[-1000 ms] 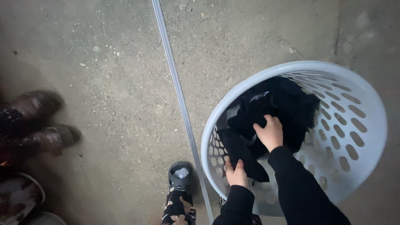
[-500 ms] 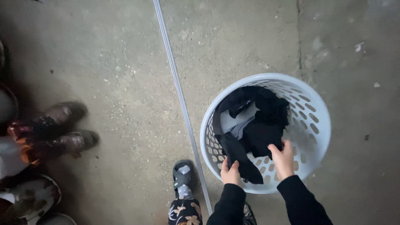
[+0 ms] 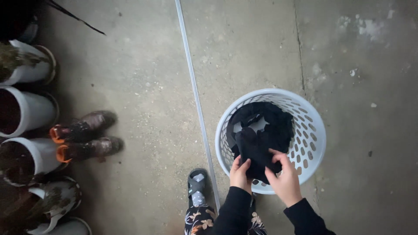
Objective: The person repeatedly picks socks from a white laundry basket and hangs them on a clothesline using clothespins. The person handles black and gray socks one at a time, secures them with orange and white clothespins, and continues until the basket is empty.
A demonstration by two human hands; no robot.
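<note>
both hands (image 3: 261, 176) apparently pinching black garment (image 3: 257, 148)

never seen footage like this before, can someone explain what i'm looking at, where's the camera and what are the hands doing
The camera sits on a person's head and looks straight down, so you see their own two arms in black sleeves. Both hands grip a black garment at the near edge of a round white laundry basket full of dark clothes: the left hand and the right hand pinch the cloth with their fingers. The basket stands on a bare concrete floor. A thin metal rail runs along the floor beside it. The person's sandalled foot shows below. At left stand brown boots and white plant pots.
</note>
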